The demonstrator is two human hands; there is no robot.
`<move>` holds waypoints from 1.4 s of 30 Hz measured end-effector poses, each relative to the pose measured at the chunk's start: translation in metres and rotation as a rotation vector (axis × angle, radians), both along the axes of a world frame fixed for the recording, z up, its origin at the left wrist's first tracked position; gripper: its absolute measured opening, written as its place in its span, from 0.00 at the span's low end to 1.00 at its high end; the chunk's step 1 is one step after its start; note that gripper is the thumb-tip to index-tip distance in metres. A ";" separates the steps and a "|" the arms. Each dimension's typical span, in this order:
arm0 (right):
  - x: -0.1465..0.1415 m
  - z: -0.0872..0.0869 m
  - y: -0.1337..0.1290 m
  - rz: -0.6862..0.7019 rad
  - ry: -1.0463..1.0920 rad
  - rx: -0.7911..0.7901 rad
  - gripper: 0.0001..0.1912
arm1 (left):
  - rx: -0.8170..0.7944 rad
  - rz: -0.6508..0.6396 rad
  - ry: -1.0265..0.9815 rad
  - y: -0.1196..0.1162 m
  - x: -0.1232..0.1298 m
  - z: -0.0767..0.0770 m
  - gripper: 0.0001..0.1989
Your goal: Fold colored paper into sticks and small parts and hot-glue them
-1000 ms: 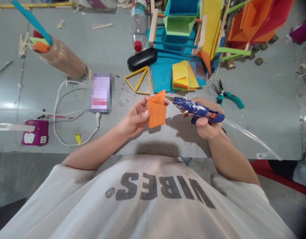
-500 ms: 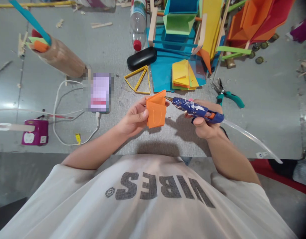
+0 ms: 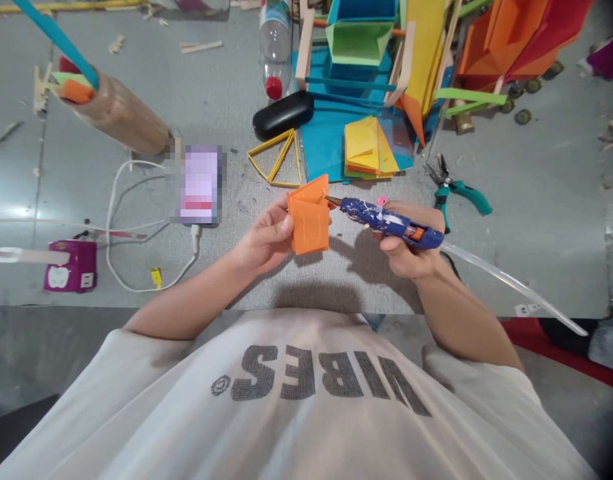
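An orange folded paper piece [image 3: 310,227] is pinched in my left hand [image 3: 267,235], thumb on its front face. Pale wavy lines of glue run down that front face, and its upper flap stands open. My right hand [image 3: 411,250] is wrapped round a blue glue gun [image 3: 386,223] smeared with dried white glue. The metal nozzle points left and meets the paper's upper right edge, where a small whitish spot shows. Out of the gun's back end sticks a long clear glue stick [image 3: 516,287].
Yellow and orange paper squares [image 3: 369,150] lie on a blue sheet [image 3: 321,157] ahead. Green-handled pliers [image 3: 464,193] lie to the right. A black case [image 3: 284,115], a bottle [image 3: 275,53], a plugged-in phone [image 3: 200,183] and a cardboard tube [image 3: 126,117] stand or lie around.
The orange paper has shifted slightly left and turned, its flap opening wider. The glue gun has moved a little left with it, its nozzle now at the flap's inner right edge.
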State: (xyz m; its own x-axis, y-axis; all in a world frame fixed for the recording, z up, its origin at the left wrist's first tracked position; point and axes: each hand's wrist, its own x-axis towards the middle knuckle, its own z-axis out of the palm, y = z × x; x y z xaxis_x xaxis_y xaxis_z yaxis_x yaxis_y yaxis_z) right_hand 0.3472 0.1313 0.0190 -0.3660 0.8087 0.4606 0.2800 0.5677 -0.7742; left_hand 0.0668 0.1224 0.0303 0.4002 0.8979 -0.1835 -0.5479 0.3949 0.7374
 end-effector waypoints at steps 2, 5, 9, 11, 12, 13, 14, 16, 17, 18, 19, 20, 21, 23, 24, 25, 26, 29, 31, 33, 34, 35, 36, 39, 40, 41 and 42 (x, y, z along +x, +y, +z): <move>-0.002 0.003 -0.001 -0.003 0.075 0.024 0.28 | -0.013 0.011 -0.001 0.001 0.000 0.001 0.31; -0.004 0.006 -0.002 0.000 0.085 0.016 0.29 | -0.024 0.030 -0.010 0.002 -0.001 0.001 0.33; -0.005 0.009 -0.003 -0.002 0.048 -0.003 0.30 | -0.020 0.028 -0.023 0.002 -0.001 0.003 0.32; -0.006 0.012 -0.003 0.009 0.042 0.006 0.30 | -0.005 0.030 -0.031 0.002 -0.002 0.003 0.31; -0.006 0.013 -0.003 0.016 0.041 0.011 0.29 | 0.003 0.034 -0.037 0.002 -0.002 0.003 0.30; -0.007 0.014 -0.003 0.023 0.037 0.013 0.29 | 0.010 0.039 -0.041 0.002 -0.002 0.003 0.29; -0.007 0.015 -0.003 0.027 0.032 0.011 0.29 | 0.014 0.042 -0.046 0.002 -0.003 0.002 0.29; -0.007 0.016 -0.003 0.034 0.011 0.009 0.29 | 0.010 0.047 -0.056 0.002 -0.004 0.001 0.28; -0.007 0.015 -0.003 0.039 0.002 0.011 0.28 | 0.004 0.049 -0.058 0.002 -0.004 0.001 0.28; -0.007 0.015 -0.003 0.041 0.001 0.021 0.28 | -0.005 0.052 -0.056 0.002 -0.004 0.001 0.29; -0.007 0.015 -0.003 0.044 -0.002 0.032 0.28 | -0.016 0.057 -0.051 0.002 -0.004 0.001 0.30; -0.007 0.015 -0.003 0.046 -0.004 0.046 0.28 | -0.028 0.062 -0.043 0.002 -0.005 0.001 0.31; -0.007 0.015 -0.003 0.050 -0.009 0.057 0.29 | -0.040 0.070 -0.031 0.003 -0.005 0.001 0.33; -0.007 0.016 -0.003 0.055 -0.021 0.066 0.29 | -0.049 0.082 -0.008 0.003 -0.005 0.002 0.35; -0.007 0.017 -0.003 0.059 -0.032 0.064 0.29 | -0.044 0.085 0.001 0.003 -0.006 0.002 0.36; -0.007 0.017 -0.003 0.062 -0.040 0.060 0.30 | -0.033 0.086 0.010 0.004 -0.006 0.003 0.36; -0.007 0.018 -0.003 0.065 -0.046 0.054 0.30 | -0.021 0.085 0.017 0.004 -0.007 0.003 0.36; -0.007 0.019 -0.004 0.074 -0.068 0.043 0.31 | 0.000 0.091 0.042 0.005 -0.008 0.002 0.35; -0.006 0.019 -0.004 0.080 -0.076 0.047 0.31 | 0.001 0.099 0.061 0.005 -0.010 0.002 0.37; -0.006 0.020 -0.005 0.089 -0.084 0.054 0.31 | -0.002 0.105 0.070 0.005 -0.011 0.002 0.37; -0.006 0.020 -0.004 0.096 -0.088 0.058 0.30 | -0.004 0.110 0.071 0.005 -0.011 0.002 0.37; -0.006 0.020 -0.004 0.103 -0.092 0.062 0.30 | -0.004 0.115 0.067 0.005 -0.012 0.002 0.37; -0.006 0.020 -0.004 0.108 -0.097 0.064 0.30 | 0.000 0.119 0.058 0.005 -0.012 0.002 0.37; -0.005 0.020 -0.004 0.119 -0.112 0.064 0.30 | 0.039 0.125 0.010 0.007 -0.013 0.002 0.36; -0.005 0.020 -0.004 0.122 -0.115 0.061 0.30 | 0.056 0.126 -0.007 0.008 -0.013 0.002 0.36; -0.005 0.020 -0.004 0.126 -0.118 0.059 0.30 | 0.068 0.125 -0.018 0.009 -0.013 0.002 0.36; -0.004 0.020 -0.004 0.130 -0.121 0.058 0.30 | 0.076 0.125 -0.022 0.009 -0.013 0.002 0.36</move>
State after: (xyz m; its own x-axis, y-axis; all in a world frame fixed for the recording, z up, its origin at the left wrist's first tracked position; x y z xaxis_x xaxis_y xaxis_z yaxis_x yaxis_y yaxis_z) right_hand 0.3429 0.1274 0.0389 -0.5211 0.7244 0.4514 0.2908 0.6479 -0.7041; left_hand 0.0536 0.1317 0.0327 0.2876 0.9520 -0.1053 -0.6060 0.2660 0.7497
